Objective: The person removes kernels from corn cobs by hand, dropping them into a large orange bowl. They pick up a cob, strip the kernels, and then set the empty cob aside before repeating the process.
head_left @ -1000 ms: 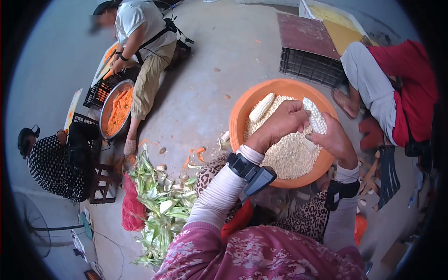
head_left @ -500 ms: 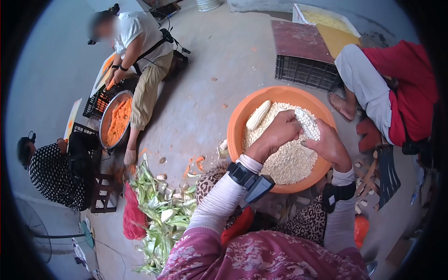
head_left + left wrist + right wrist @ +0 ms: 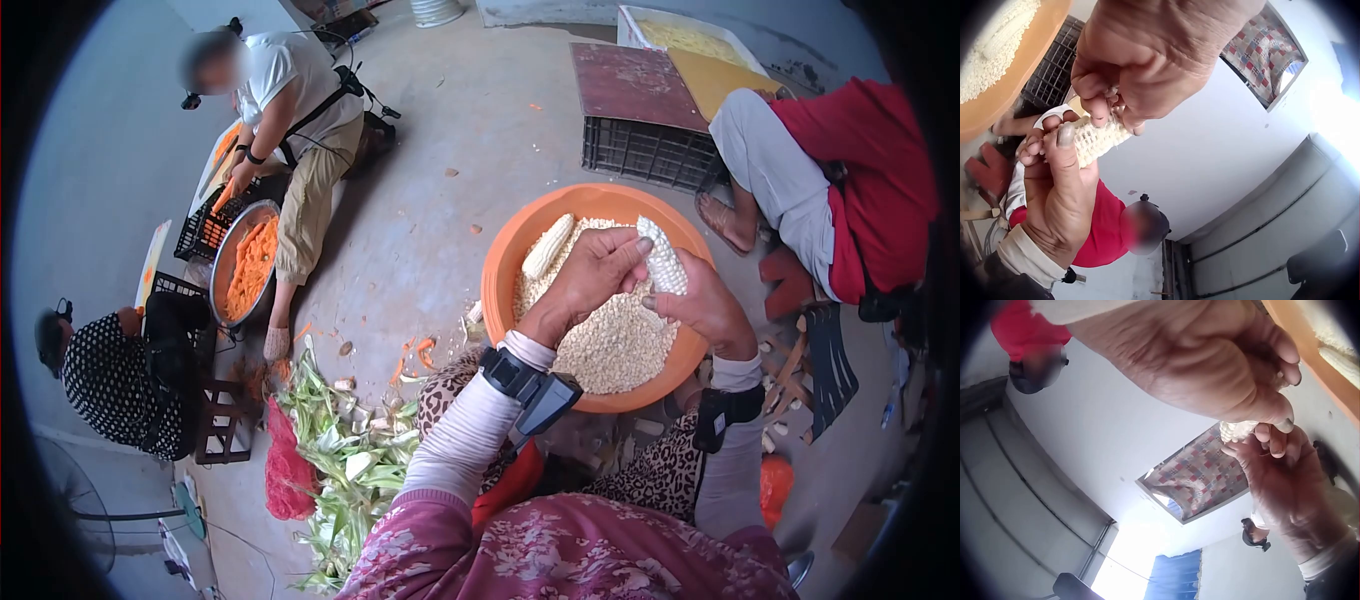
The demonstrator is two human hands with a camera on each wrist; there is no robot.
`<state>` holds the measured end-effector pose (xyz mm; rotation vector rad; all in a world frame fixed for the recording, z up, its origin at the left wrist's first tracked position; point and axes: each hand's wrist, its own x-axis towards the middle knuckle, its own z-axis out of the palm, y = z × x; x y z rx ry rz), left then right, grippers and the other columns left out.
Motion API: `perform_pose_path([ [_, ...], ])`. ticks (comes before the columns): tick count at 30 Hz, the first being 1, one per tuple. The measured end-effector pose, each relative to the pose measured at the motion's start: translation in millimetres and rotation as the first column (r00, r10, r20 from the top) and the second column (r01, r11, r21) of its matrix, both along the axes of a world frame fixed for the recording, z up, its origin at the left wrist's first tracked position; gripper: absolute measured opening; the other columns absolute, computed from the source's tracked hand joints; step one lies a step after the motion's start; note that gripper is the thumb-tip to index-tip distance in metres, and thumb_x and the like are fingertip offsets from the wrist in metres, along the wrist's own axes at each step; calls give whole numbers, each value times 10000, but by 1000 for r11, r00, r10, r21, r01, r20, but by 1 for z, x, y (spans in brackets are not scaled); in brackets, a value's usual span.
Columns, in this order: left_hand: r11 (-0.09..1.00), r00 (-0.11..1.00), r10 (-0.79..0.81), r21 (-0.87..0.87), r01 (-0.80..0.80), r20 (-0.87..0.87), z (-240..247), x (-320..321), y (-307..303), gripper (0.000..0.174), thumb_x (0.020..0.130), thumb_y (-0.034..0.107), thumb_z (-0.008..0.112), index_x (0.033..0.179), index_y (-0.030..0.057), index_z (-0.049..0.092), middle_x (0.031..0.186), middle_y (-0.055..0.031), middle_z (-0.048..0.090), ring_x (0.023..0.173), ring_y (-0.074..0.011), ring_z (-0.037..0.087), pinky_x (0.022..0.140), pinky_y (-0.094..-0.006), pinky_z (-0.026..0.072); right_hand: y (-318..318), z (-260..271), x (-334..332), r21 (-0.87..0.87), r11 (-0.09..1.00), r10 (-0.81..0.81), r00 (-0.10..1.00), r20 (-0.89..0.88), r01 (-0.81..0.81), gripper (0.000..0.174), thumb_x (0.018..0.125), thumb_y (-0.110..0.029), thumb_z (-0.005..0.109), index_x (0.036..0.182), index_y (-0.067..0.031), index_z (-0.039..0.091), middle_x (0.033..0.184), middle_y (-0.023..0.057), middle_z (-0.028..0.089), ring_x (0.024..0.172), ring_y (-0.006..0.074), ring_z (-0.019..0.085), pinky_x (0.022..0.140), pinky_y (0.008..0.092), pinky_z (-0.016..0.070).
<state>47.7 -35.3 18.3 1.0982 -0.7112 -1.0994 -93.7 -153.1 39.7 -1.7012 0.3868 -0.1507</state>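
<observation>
My right hand (image 3: 708,305) grips a white ear of corn (image 3: 662,258) by its lower end, above the orange basin (image 3: 500,330). My left hand (image 3: 600,275) is at the ear's upper part, its curled fingers and thumb pinching there. In the left wrist view, bare pits show on the ear (image 3: 1099,139) between the two hands, where kernels are gone. The right thumb (image 3: 1065,140) lies along its side. Loose white kernels (image 3: 615,350) fill the basin, and another ear of corn (image 3: 549,247) lies on them at the left.
Green husks (image 3: 360,460) and a red net bag (image 3: 288,470) lie on the floor to the left. Two people sit at the left near a metal bowl of carrot pieces (image 3: 252,270). Another person in red (image 3: 875,190) sits at the right, beside a black crate (image 3: 645,150).
The ear in the right hand has tilted in the head view, and more of its upper end now shows. My left hand has shifted slightly down along it, the fingers working at its side.
</observation>
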Motion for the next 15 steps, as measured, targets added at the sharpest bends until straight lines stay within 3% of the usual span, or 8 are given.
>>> perform_pose_path([
  [4,999,1000,8,-51,-8,0,6,-4,1,215,917,243,553,973,45,618,696,39,543,595,-18,463,518,-149,369,0,6,-1,103,995,-4,999,-48,9,410,707,-109,700,1050,11,509,883,28,548,763,84,519,670,237,444],
  [6,998,1000,-5,-62,5,-14,13,-5,3,212,912,241,556,934,38,613,702,35,541,600,-22,462,518,-154,374,0,3,1,115,993,-15,1000,-27,18,408,706,-112,700,1046,9,509,877,25,545,753,77,515,655,234,441],
  [9,1000,1000,0,-22,-1,-17,8,-3,0,227,899,251,568,876,29,607,701,29,536,599,-28,459,516,-166,379,-2,-3,3,19,999,-29,999,-45,30,399,700,-124,700,1025,12,512,873,36,550,766,100,529,674,256,444],
  [11,1000,1000,20,24,-20,-9,4,-4,-2,241,891,263,578,856,26,605,694,27,534,592,-30,458,513,-172,379,-3,-11,4,-216,976,-32,997,-67,16,397,690,-135,702,1004,19,513,866,66,561,780,136,544,701,290,447],
  [15,991,997,72,108,-76,37,3,-6,-4,247,894,287,586,772,73,570,647,26,525,543,-33,451,490,-171,354,1,-7,4,-305,952,-67,995,-77,40,405,680,-134,705,996,27,510,867,102,569,797,170,555,725,314,446],
])
